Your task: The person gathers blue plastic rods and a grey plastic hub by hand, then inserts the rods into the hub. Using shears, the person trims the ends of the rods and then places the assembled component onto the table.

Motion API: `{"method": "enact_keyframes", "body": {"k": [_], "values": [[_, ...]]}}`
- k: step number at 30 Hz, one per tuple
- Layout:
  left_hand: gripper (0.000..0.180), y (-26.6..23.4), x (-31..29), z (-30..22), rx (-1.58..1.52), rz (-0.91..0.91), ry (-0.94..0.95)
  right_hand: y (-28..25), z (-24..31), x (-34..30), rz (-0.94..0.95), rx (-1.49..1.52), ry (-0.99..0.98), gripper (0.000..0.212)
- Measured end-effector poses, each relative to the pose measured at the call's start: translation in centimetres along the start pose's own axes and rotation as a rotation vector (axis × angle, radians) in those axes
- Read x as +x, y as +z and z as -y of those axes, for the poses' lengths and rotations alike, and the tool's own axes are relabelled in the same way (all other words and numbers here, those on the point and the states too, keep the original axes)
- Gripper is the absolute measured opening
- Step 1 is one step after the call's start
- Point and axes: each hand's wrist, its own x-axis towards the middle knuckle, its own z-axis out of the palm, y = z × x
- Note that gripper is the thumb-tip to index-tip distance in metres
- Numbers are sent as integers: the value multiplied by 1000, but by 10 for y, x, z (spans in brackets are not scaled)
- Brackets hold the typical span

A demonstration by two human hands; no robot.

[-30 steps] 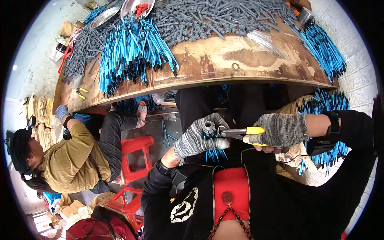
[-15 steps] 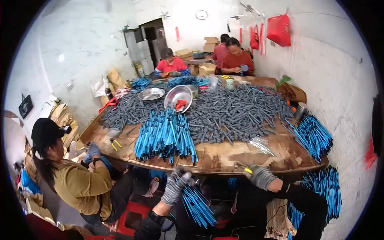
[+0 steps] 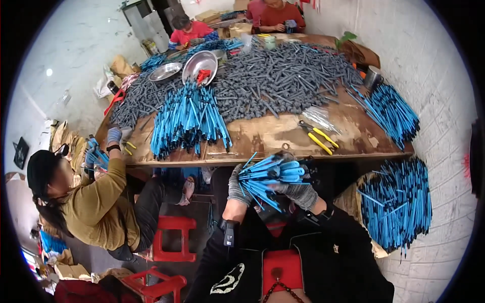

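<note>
A bundle of thin blue rods with black ends is held over my lap, just in front of the table's near edge. My left hand, in a grey striped glove, wraps around its left side. From the lower right, my gloved right hand grips the bundle, its fingers mostly hidden behind the rods. Beyond the hands, yellow-handled pliers lie on the table with their handles apart. A heap of blue rods sits left of the pliers, and thin clear strips lie just behind them.
Loose grey plastic pieces cover much of the wooden table. Steel bowls stand on them. More blue rods fill a sack at my right. A co-worker in an olive top sits at left near a red stool; others work opposite.
The pliers have gone from my right hand onto the table. My right hand has moved left onto the rods, which my left hand has raised. The view has tilted down.
</note>
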Motion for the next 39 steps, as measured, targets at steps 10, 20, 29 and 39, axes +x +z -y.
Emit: {"method": "enact_keyframes", "body": {"k": [10, 20, 29, 39], "values": [[31, -72, -58, 31, 839, 83, 183, 1, 69, -34, -90, 257, 501, 38], [29, -16, -118, -28, 768, 595, -115, 35, 39, -81, 161, 469, 780, 35], [19, -7, -135, -30, 1019, 593, -98, 19, 24, -87, 342, 426, 537, 32], [23, 10, -144, -24, 816, 400, -174, 14, 33, -78, 408, 183, 484, 26]]}}
